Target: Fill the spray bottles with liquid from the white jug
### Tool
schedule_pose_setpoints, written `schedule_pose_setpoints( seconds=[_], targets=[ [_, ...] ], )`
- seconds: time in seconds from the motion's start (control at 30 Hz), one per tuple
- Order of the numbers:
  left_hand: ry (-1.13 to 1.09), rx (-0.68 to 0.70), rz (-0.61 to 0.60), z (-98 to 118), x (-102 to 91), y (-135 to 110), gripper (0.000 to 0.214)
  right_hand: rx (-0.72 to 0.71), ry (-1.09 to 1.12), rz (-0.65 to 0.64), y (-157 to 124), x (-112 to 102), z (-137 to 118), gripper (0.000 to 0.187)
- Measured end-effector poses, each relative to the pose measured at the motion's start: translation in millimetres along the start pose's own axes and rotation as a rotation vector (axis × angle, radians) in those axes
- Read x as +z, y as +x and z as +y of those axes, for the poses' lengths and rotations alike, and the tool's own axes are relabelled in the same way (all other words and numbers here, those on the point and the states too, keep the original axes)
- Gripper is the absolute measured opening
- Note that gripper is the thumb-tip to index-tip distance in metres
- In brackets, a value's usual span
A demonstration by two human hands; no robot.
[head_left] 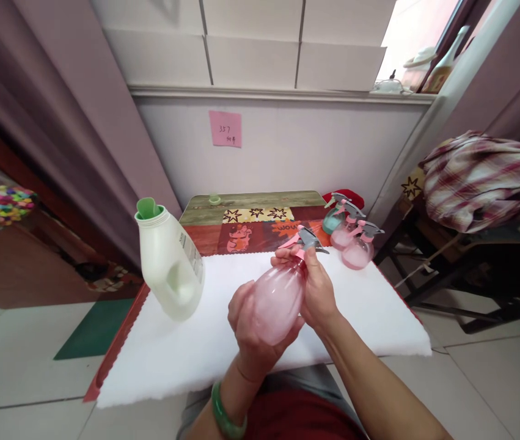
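Observation:
Tilted in front of me is a pink spray bottle [277, 302] with a pink and grey trigger head. My left hand [245, 321], with a green bangle on its wrist, wraps round the bottle's rounded body from below. Fingers of my right hand [318, 290] close round its neck, just under the trigger head. At the right back of the table stand two more pink spray bottles [357, 252] and a teal spray bottle [333, 221]. A large cream jug [168, 269] with a green spout and a moulded handle stands on the left, apart from my hands.
White fluffy cloth [150, 360] covers the table's near part; patterned covering [200, 235] shows behind. A small green cap [214, 200] lies near the wall. A pink note [225, 129] is on the wall. At right, a plaid cloth [489, 177] drapes over dark furniture.

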State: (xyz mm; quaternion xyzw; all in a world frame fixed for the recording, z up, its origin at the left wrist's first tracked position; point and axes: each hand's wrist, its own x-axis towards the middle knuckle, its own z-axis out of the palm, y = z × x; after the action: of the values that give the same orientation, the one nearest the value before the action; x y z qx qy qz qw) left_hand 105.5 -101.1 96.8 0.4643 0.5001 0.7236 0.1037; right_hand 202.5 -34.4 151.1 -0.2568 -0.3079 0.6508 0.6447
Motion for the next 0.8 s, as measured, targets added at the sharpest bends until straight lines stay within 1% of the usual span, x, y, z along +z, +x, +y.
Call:
schedule_pose_setpoints(
  seconds=[0.07,0.13,0.17,0.23,0.27,0.3,0.33,0.37,0.4,0.43,0.47,0.5,0.53,0.6,0.67,0.73,0.8],
  targets=[
    [-0.028,0.004,0.076,-9,0.2,0,0.083,0.021,0.013,0.017,-1,0,0,0.047],
    [-0.064,0.005,0.139,-12,0.6,-1,0.081,0.017,0.027,0.017,-3,2,-1,0.045],
    [-0.080,0.022,0.138,-11,1.2,-2,0.082,0.004,0.033,0.008,-4,4,-2,0.044],
    [-0.127,0.065,0.075,-6,3.8,-6,0.091,-0.038,0.046,-0.023,-6,7,-5,0.041],
    [-0.171,0.066,0.051,-1,5.8,-8,0.097,-0.063,0.048,-0.045,-6,9,-7,0.040],
    [-0.236,0.030,0.044,4,8.0,-10,0.102,-0.089,0.047,-0.073,-7,10,-10,0.039],
    [-0.329,-0.058,0.043,9,10.2,-12,0.105,-0.117,0.038,-0.107,-7,11,-12,0.039],
    [-0.441,-0.200,0.040,14,12.0,-14,0.105,-0.151,0.018,-0.144,-7,12,-15,0.038],
    [-0.563,-0.385,0.008,18,13.0,-14,0.103,-0.192,-0.013,-0.183,-7,13,-18,0.036],
    [-0.681,-0.581,-0.059,21,13.1,-14,0.102,-0.231,-0.054,-0.225,-6,13,-21,0.035],
    [-0.782,-0.760,-0.156,23,12.3,-12,0.101,-0.266,-0.098,-0.264,-6,12,-24,0.034],
    [-0.857,-0.908,-0.255,25,10.6,-9,0.102,-0.292,-0.140,-0.294,-6,12,-26,0.034],
    [-0.907,-1.023,-0.339,25,8.3,-5,0.106,-0.305,-0.177,-0.318,-6,11,-28,0.034],
    [-0.956,-1.172,-0.452,25,3.0,4,0.109,-0.303,-0.223,-0.345,-7,10,-32,0.037],
    [-0.985,-1.283,-0.509,24,-1.7,12,0.101,-0.296,-0.227,-0.352,-7,9,-33,0.038],
    [-1.021,-1.346,-0.541,22,-5.3,17,0.089,-0.297,-0.206,-0.357,-8,8,-32,0.038],
    [-1.063,-1.385,-0.540,19,-7.7,18,0.081,-0.292,-0.194,-0.357,-9,7,-31,0.038]
  ],
)
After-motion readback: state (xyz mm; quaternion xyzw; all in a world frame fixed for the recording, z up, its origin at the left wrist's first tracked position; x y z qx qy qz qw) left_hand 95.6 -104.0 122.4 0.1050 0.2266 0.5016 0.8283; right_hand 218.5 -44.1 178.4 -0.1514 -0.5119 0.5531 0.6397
